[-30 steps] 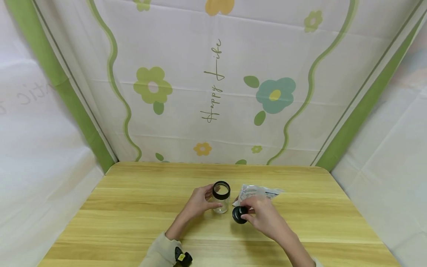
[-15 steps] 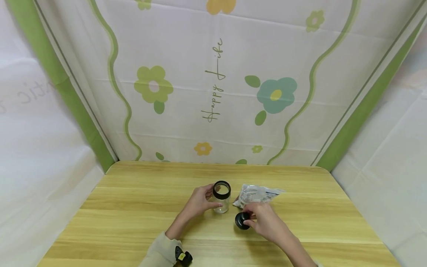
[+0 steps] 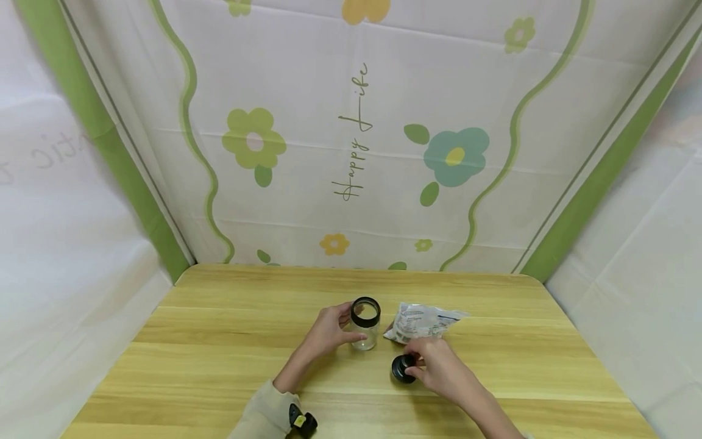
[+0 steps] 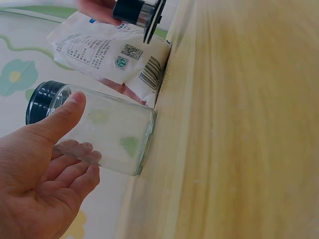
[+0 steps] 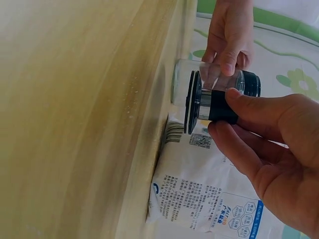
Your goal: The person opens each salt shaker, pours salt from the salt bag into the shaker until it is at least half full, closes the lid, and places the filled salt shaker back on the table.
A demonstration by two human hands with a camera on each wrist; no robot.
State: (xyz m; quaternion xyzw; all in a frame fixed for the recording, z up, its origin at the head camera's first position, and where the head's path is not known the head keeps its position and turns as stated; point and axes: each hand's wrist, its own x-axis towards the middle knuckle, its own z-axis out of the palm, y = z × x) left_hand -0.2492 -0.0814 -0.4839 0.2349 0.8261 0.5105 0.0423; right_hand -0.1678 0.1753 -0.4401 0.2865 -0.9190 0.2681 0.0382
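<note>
A clear glass jar [image 3: 364,339] with a black collar stands open-topped on the table, nothing showing inside it. My left hand [image 3: 328,332] grips its side, thumb in front and fingers behind, as the left wrist view also shows. To the right, my right hand [image 3: 441,369] pinches a black lid [image 3: 403,369] by its narrow knob. In the right wrist view the lid has a wide ringed disc [image 5: 193,102] facing the table and a silver band [image 5: 205,104] below the knob. The disc is held close over the wood, apart from the jar.
Behind my right hand a white printed plastic packet [image 3: 419,321] lies on the wooden table [image 3: 247,341], partly hidden by that hand. Fine pale grains [image 5: 130,97] dot the wood in the right wrist view. A flowered cloth [image 3: 307,183] hangs at the table's back edge.
My right hand has moved the lid right and toward me, away from the jar, uncovering more of the packet. My left hand and the jar stay in place.
</note>
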